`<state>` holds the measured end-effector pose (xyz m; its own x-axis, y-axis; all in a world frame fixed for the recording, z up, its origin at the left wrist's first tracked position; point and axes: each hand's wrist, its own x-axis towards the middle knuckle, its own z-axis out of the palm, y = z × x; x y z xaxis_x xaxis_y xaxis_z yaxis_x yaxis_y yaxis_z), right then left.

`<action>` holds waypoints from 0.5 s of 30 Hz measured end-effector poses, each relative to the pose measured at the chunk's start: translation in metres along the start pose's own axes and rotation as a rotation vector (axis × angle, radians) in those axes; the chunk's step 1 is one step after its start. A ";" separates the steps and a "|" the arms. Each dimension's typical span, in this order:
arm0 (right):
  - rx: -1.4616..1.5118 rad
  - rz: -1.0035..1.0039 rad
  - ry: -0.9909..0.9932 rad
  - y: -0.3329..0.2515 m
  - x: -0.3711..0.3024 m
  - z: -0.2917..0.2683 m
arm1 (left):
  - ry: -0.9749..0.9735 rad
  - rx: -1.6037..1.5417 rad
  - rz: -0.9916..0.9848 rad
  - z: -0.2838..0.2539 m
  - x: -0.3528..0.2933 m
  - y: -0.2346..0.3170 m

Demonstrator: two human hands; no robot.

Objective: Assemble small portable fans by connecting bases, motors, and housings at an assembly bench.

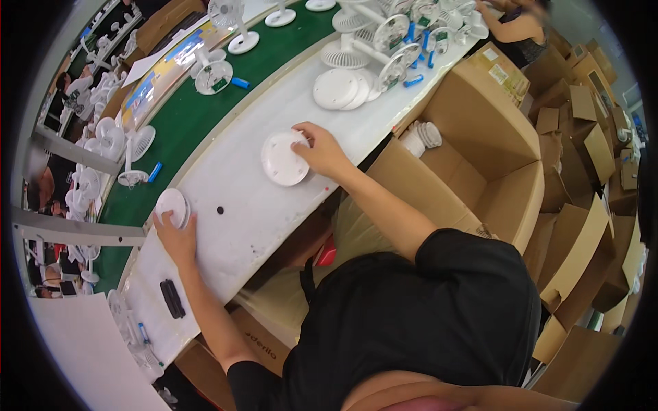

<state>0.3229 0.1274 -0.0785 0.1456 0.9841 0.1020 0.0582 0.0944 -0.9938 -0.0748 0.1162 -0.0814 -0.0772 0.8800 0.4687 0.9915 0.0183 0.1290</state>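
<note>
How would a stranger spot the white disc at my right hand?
Find the white worktop beside the green strip. Near its middle, the right hand touches the white disc. It is the one between the disc at the left hand and the overlapping discs farther up.

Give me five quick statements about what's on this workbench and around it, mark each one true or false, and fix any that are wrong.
1. The right hand is on a white disc. True.
2. The left hand is holding a blue battery. False: the left hand touches a white round piece.
3. A black oblong object lies on the white table. True.
4. The open cardboard box beside the table is filled to the brim. False: a few white parts show in it, with much bare cardboard.
5. White fans stand on a green strip. True.
</note>
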 end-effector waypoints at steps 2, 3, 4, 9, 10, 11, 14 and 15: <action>-0.181 -0.167 0.182 0.006 0.015 -0.022 | -0.055 -0.065 -0.053 -0.006 0.007 0.000; -0.184 -0.171 0.182 -0.001 0.023 -0.035 | -0.119 -0.117 -0.112 -0.014 0.010 -0.001; -0.248 -0.306 0.293 -0.012 0.032 -0.047 | -0.181 -0.167 -0.172 -0.021 0.012 -0.003; -0.909 -0.534 0.211 -0.013 0.071 -0.068 | -0.009 -0.494 -0.498 -0.021 0.010 -0.013; -1.106 -0.562 0.141 -0.008 0.075 -0.067 | 0.075 -0.583 -0.585 -0.022 0.010 -0.016; -1.205 -0.590 0.061 0.003 0.070 -0.066 | 0.185 -0.965 -0.798 -0.036 0.013 0.025; -1.133 -0.683 -0.049 0.007 0.055 -0.064 | 0.047 -1.496 -0.653 -0.047 0.004 0.086; -0.985 -0.705 -0.029 0.003 0.055 -0.065 | -0.088 -1.630 -0.625 -0.047 0.014 0.117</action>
<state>0.3953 0.1720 -0.0732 -0.2424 0.7673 0.5938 0.8444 0.4682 -0.2604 0.0353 0.1077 -0.0184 -0.3132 0.9493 -0.0279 -0.2976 -0.0702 0.9521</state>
